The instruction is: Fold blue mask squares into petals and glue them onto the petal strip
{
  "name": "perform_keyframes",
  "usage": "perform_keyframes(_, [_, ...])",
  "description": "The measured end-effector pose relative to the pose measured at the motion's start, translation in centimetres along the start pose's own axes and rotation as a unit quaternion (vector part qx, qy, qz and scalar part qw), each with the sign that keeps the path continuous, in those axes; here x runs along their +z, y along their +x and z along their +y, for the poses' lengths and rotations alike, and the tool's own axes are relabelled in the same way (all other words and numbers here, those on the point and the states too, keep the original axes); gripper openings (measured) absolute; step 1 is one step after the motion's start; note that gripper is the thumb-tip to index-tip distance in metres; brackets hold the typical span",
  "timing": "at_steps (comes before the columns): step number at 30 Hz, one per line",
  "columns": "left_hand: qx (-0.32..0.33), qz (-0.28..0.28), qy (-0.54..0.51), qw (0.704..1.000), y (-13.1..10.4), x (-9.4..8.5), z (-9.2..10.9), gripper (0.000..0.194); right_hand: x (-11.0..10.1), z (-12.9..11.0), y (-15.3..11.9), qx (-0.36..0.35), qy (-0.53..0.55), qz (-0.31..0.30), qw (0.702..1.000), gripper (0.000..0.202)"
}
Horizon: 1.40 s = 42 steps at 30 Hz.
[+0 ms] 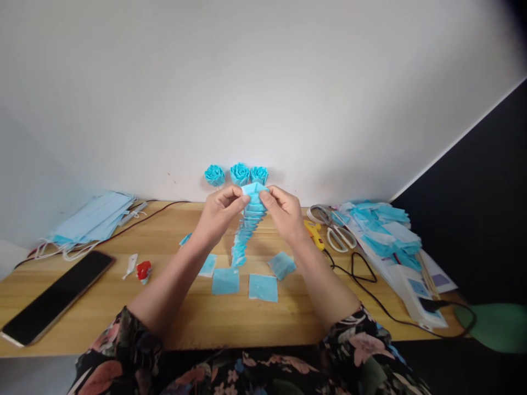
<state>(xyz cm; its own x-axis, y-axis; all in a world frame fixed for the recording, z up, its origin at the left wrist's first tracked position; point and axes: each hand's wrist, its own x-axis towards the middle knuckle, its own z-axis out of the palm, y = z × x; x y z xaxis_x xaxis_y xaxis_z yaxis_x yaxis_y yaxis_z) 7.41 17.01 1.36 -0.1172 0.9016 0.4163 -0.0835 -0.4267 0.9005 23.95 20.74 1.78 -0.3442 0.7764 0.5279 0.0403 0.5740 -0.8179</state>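
Both hands pinch the top end of a long pleated strip of blue mask fabric (249,224), raised over the middle of the table. My left hand (222,207) grips its left edge between thumb and fingers, and my right hand (283,207) grips the right edge. From there the overlapping folds hang down and narrow toward the table. Below lie several loose blue fabric squares (263,287), one partly behind my left forearm. Just beyond my hands, three blue fabric roses (239,173) stand in a row near the wall.
At left are stacked blue face masks (94,219), a black phone (57,296) and a small red item (144,271). On the right sit a yellow glue gun (314,235), its black cord, white-handled scissors (341,238), piled blue fabric pieces (382,227) and a white power strip (420,296).
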Motion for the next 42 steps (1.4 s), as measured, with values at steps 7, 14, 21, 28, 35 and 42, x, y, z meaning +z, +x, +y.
perform_keyframes(7, [0.004, 0.018, -0.002, 1.000, 0.11, -0.09, -0.22, 0.030, -0.15, 0.36, 0.31, 0.007, 0.041, -0.031, 0.999, 0.041])
perform_keyframes(14, [-0.015, -0.029, 0.004, 0.999, 0.14, 0.00, -0.50, 0.036, 0.11, 0.46, 0.12, 0.041, 0.044, -0.001, 0.998, 0.037])
perform_keyframes(21, [-0.018, -0.009, -0.023, 1.000, 0.08, 0.49, -0.48, 0.036, 0.13, 0.53, 0.11, 0.018, 0.015, -0.002, 1.000, 0.033])
perform_keyframes(28, [-0.014, -0.019, -0.021, 1.000, -0.23, 0.69, -0.50, 0.039, 0.19, 0.20, -0.07, -0.048, -0.048, 0.011, 0.998, 0.030])
perform_keyframes(35, [-0.033, -0.026, -0.029, 0.999, -0.04, 0.60, -0.62, 0.034, -0.05, 0.34, 0.28, 0.001, -0.008, 0.026, 1.000, 0.041])
perform_keyframes(42, [-0.025, -0.024, -0.031, 0.999, 0.16, 0.40, -0.79, 0.035, 0.19, 0.09, -0.06, -0.010, -0.030, 0.032, 0.999, 0.042])
